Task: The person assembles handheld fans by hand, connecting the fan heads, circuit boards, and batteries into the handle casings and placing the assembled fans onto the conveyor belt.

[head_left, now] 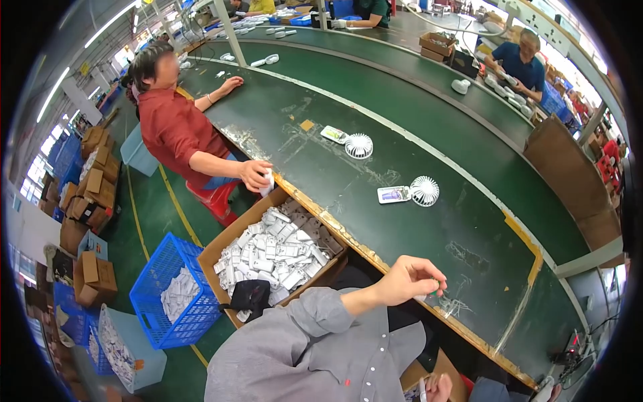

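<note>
We find the left hand (402, 280) at the near edge of the worktop (462, 218), thumb and fingertips pinching a small piece (435, 285), too small to identify. The right hand (439, 387) is low beside a slim white part (422, 390); we cannot tell whether it grips it. On the worktop we record a white handheld fan (422, 192) and, farther off, a second handheld fan (358, 147). To our left, a cardboard box (218, 250) holds heaped white casings (271, 251)
</note>
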`<state>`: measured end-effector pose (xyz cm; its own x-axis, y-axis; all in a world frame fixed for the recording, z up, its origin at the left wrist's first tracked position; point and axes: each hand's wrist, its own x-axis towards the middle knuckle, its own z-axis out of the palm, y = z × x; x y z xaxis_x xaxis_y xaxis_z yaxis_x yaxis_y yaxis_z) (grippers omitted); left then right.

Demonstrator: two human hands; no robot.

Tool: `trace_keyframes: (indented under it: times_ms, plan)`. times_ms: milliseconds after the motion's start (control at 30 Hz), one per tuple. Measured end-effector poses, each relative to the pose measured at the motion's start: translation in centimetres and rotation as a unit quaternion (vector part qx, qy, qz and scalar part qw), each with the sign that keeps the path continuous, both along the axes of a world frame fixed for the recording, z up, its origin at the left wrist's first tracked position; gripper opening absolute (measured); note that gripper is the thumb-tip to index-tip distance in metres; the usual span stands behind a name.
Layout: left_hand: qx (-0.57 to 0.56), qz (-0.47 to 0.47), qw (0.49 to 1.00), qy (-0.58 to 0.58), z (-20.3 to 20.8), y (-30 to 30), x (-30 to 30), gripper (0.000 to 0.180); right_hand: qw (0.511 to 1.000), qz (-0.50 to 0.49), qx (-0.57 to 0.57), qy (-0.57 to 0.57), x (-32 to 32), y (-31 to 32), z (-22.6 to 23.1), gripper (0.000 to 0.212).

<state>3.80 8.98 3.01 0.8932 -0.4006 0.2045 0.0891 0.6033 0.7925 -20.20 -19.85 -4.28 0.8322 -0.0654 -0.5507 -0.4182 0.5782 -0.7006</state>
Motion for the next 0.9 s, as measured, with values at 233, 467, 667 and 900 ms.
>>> trace_keyframes:
  times_ms: [233,467,667,900]
  plan:
    - [-0.087,-0.062,0.981,0.161,-0.9,-1.3,0.6,0.016,0.904,-0.067,-0.421,-0.001,-4.0,3.2,-0.2,0.024]
    - [-0.180,-0.208,0.915,0.294,-0.1,-8.2,-3.0,0.015,0.953,-0.084,-0.149,-0.249,4.4,6.1,-3.7,0.064]
    - [-0.184,-0.103,0.936,0.281,1.3,-6.6,-0.9,0.021,0.973,-0.112,0.168,-0.114,10.5,8.3,0.4,0.043]
    - [0.214,0.204,0.954,-0.051,-3.5,0.6,8.6,0.027,0.969,-0.150,0.056,-0.190,14.4,8.2,2.5,0.038]
